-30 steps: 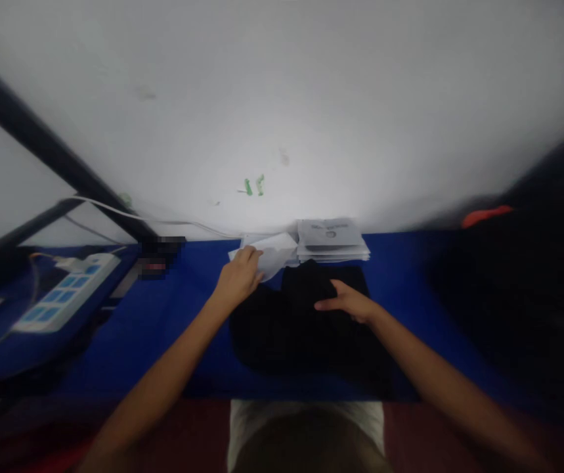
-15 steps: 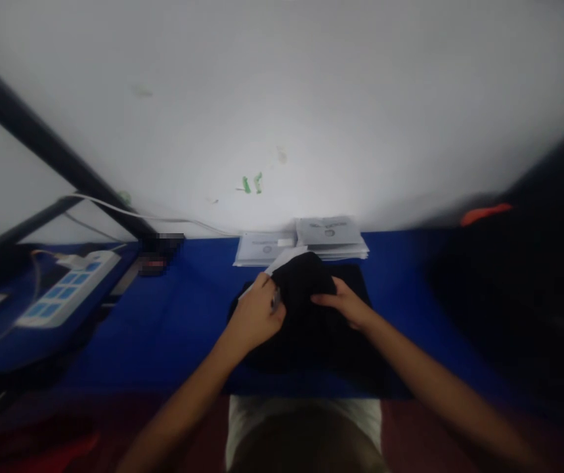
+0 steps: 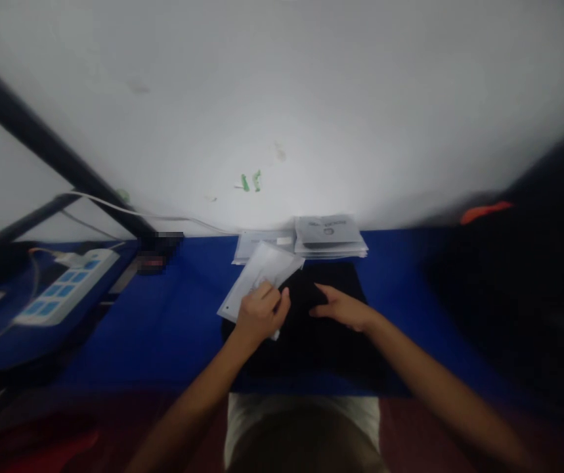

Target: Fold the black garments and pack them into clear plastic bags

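My left hand [image 3: 263, 310] is closed on a frosted white plastic bag [image 3: 249, 279], which slants up and away from my fingers. Dark print and a small black dot show on the bag. The thumb and fingers of my right hand [image 3: 341, 309] pinch black folded cloth [image 3: 306, 289], just right of the bag. What kind of cloth it is, I cannot tell. Under both hands spreads more black material, and its edges are hard to make out. Behind them lie a stack of printed white bags [image 3: 331, 235] and a flat bag [image 3: 246, 246] beside it.
The blue tabletop [image 3: 163, 322] runs back to a white wall [image 3: 282, 98]. A white power strip [image 3: 72, 289] with blue sockets lies at the left, near a dark metal frame [image 3: 60, 148]. A dark mass [image 3: 522, 302] with an orange patch [image 3: 486, 211] stands at the right.
My left hand has brought the plastic bag from the back of the table toward me, beside the black cloth. My right hand keeps its hold on the cloth, which now sits lower.
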`<control>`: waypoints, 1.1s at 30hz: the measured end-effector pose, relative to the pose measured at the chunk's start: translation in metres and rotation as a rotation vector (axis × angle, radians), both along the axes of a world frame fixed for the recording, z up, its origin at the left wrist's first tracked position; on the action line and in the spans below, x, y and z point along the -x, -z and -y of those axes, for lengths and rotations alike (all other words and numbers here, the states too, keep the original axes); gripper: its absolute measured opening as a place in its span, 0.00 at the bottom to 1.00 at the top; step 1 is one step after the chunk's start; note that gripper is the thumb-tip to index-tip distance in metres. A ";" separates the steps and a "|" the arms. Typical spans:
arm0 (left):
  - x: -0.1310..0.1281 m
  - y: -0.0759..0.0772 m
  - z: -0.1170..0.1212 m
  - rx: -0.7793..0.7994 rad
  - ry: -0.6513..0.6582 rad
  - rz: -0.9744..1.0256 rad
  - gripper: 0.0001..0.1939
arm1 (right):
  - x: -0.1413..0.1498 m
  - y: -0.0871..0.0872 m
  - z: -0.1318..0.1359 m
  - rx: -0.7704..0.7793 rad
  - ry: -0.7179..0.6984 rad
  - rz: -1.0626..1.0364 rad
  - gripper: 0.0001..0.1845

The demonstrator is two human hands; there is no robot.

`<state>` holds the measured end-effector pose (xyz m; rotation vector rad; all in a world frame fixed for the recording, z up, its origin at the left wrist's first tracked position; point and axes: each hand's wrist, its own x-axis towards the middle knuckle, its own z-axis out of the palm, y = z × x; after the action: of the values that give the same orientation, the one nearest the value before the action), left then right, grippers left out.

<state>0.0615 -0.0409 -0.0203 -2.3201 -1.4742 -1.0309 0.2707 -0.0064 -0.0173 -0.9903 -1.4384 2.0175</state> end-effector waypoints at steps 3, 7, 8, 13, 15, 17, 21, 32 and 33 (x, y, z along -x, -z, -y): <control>-0.008 0.003 0.008 0.009 0.153 -0.107 0.18 | 0.001 0.000 0.001 -0.018 -0.055 0.020 0.24; -0.014 0.003 0.015 0.119 0.268 -0.200 0.17 | 0.001 0.002 0.000 -0.105 -0.094 -0.011 0.21; -0.013 0.002 0.015 0.172 0.277 -0.225 0.17 | 0.001 0.003 -0.001 -0.113 -0.059 -0.015 0.21; 0.003 -0.006 0.008 0.464 0.191 -0.429 0.12 | 0.007 0.008 -0.007 0.040 0.223 -0.044 0.19; 0.009 -0.008 0.005 0.534 0.156 -0.494 0.11 | 0.009 0.010 -0.008 0.087 0.297 -0.078 0.20; 0.012 -0.010 0.003 0.569 0.155 -0.534 0.10 | 0.010 0.012 -0.009 0.105 0.344 -0.113 0.19; 0.011 -0.016 0.006 0.568 0.274 -0.579 0.09 | 0.011 0.016 -0.012 0.169 0.439 -0.163 0.17; 0.000 -0.020 0.013 0.508 0.332 -0.549 0.07 | 0.001 0.011 -0.017 0.254 0.407 -0.415 0.22; 0.000 -0.019 0.013 0.511 0.325 -0.545 0.07 | -0.002 0.010 -0.016 0.241 0.362 -0.445 0.26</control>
<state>0.0615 -0.0538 -0.0011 -2.9312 -1.2571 -0.0145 0.2726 0.0100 -0.0268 -0.7597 -0.7399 1.9975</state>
